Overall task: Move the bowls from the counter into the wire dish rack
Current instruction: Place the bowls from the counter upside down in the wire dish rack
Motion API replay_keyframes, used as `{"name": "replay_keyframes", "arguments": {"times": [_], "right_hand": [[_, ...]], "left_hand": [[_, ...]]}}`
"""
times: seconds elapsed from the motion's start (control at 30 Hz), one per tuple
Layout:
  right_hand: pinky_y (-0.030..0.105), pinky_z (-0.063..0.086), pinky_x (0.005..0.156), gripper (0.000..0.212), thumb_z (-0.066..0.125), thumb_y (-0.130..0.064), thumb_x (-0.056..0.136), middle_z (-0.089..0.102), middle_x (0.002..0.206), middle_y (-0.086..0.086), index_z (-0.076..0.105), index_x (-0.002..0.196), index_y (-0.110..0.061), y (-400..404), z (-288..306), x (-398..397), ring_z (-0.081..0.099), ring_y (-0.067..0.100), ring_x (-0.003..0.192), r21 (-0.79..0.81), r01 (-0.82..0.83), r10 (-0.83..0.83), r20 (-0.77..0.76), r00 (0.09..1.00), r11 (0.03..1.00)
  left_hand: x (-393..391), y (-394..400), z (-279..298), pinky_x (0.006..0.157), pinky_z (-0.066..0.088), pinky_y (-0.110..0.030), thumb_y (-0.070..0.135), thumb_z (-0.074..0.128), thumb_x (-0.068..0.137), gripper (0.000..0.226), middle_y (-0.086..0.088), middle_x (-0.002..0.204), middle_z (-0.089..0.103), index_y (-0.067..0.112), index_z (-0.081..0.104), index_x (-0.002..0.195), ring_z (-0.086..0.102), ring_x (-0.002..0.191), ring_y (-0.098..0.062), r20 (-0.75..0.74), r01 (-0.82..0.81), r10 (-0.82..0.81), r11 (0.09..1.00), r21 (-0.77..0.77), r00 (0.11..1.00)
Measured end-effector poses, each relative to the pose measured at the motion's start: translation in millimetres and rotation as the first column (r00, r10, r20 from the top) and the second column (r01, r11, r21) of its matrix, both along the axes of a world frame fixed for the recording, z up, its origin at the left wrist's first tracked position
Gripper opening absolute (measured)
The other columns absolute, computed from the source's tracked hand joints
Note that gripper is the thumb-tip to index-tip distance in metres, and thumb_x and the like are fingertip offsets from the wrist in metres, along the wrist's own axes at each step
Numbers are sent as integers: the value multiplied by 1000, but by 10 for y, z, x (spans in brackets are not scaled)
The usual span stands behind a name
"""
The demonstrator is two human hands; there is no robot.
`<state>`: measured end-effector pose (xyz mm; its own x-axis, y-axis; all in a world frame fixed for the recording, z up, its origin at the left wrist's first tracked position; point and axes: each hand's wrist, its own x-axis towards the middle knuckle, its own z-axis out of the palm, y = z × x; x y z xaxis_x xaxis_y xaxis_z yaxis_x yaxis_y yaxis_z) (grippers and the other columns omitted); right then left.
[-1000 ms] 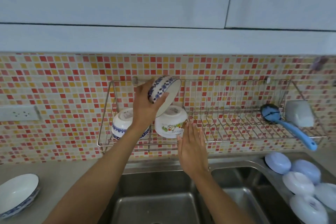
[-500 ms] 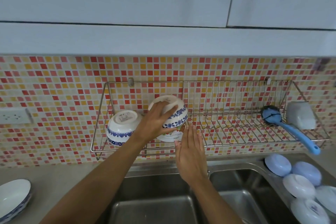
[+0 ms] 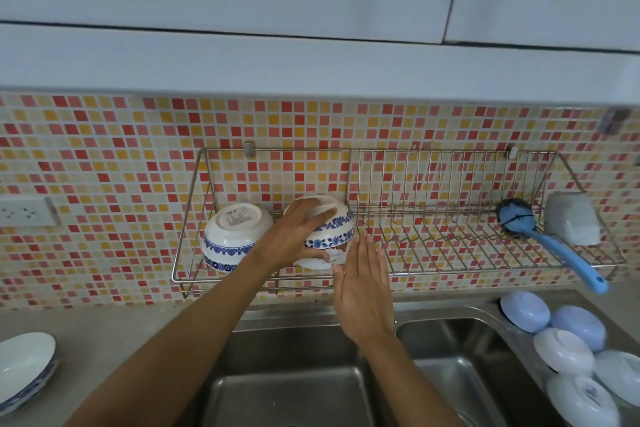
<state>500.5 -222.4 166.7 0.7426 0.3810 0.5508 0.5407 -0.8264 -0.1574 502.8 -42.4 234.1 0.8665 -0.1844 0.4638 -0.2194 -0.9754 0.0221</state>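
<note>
Up in the wire dish rack [image 3: 450, 246], two upturned bowls sit at its left end; the left hand [image 3: 294, 236] grips the blue-flowered bowl [image 3: 332, 236] stacked there, right hand [image 3: 363, 284] flat, fingers straight, just beside it. Another bowl [image 3: 24, 367] waits on the table [image 3: 121, 333].

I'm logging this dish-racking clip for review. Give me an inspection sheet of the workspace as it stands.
Surface: grey counter with a steel double sink.
Job's things: wire dish rack holds an upturned blue-banded bowl; a second blue-patterned bowl sits upturned on another bowl; one bowl waits on the left counter.
Clutter: blue brush and white cup in the rack; pale bowls right of the sink.
Grippers: left hand grips the second bowl; right hand open beside it.
Cables: nothing seen.
Surroundings: mosaic tiles, wall socket, white cabinets.
</note>
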Motion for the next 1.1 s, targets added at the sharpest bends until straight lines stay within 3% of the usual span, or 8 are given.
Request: {"name": "replay_keyframes", "arguments": {"times": [0.17, 0.43, 0.67, 0.8, 0.9, 0.97, 1.03, 1.1], "right_hand": [[37, -4, 118, 61, 12, -40, 103, 21, 157, 15, 21, 149, -1, -4, 17, -16, 14, 25, 147, 6, -8, 8, 4, 1000, 1000], [38, -5, 120, 62, 6, -42, 101, 9, 160, 11, 10, 152, -6, -15, 23, -14, 4, 21, 149, 2, -30, 30, -43, 999, 1000], [40, -2, 120, 67, 3, -39, 95, 17, 159, 12, 16, 151, -4, 16, 148, -29, 11, 23, 148, -37, -17, 12, -119, 993, 999], [39, -5, 117, 65, 31, -27, 97, 2, 162, 10, 1, 152, -9, 97, 389, 35, 1, 22, 149, -31, -126, 117, -207, 971, 992], [37, 19, 118, 79, 46, -16, 95, -8, 162, 4, -7, 152, -16, 151, 472, 60, -3, 20, 149, -13, -243, 233, -249, 940, 970], [36, 48, 101, 84, 50, -17, 93, -9, 162, 1, -10, 152, -19, 178, 461, 103, -1, 20, 149, -3, -234, 225, -260, 939, 972], [36, 54, 91, 86, 52, -21, 92, -7, 162, 2, -10, 152, -19, 195, 434, 126, 4, 21, 149, -2, -200, 192, -274, 942, 980], [38, 51, 96, 84, 52, -23, 93, -4, 162, 4, -8, 152, -18, 195, 422, 113, 10, 23, 148, -6, -185, 176, -273, 946, 983]], "left_hand": [[-84, 31, 11, 113, 28, -40, 46, 75, 72, 87, -6, 152, 26, 27, 32, 145, 21, 140, -25, -98, 15, -14, 1000, 12, 995], [-183, 43, -15, 111, 31, -35, 35, 76, 76, 86, -1, 154, 28, 29, 27, 146, 24, 141, -21, -147, -7, 6, 1000, -7, 989], [-322, 90, -33, 106, 42, -35, 44, 49, 94, 54, 6, 154, 28, 32, 33, 144, 30, 138, -15, 7, -89, 96, 940, -330, 995], [-315, 117, -73, 103, 44, -38, 30, 42, 98, 41, 4, 154, 32, 30, 42, 140, 37, 136, -20, -29, -103, 100, 920, -379, 995], [-324, 127, -75, 108, 40, -37, 23, 41, 99, 42, 6, 154, 31, 30, 42, 140, 34, 139, -18, -55, -88, 72, 906, -413, 996], [-347, 123, -77, 107, 41, -38, 22, 40, 99, 42, 6, 154, 30, 31, 42, 140, 37, 138, -18, -60, -83, 63, 905, -417, 996], [-370, 105, -76, 103, 45, -40, 22, 39, 99, 42, 5, 153, 34, 31, 40, 141, 41, 135, -20, -47, -94, 82, 917, -388, 996], [-394, 92, -77, 104, 45, -39, 22, 39, 99, 44, 0, 151, 39, 28, 38, 142, 41, 134, -21, -16, -131, 134, 931, -341, 991]]}}
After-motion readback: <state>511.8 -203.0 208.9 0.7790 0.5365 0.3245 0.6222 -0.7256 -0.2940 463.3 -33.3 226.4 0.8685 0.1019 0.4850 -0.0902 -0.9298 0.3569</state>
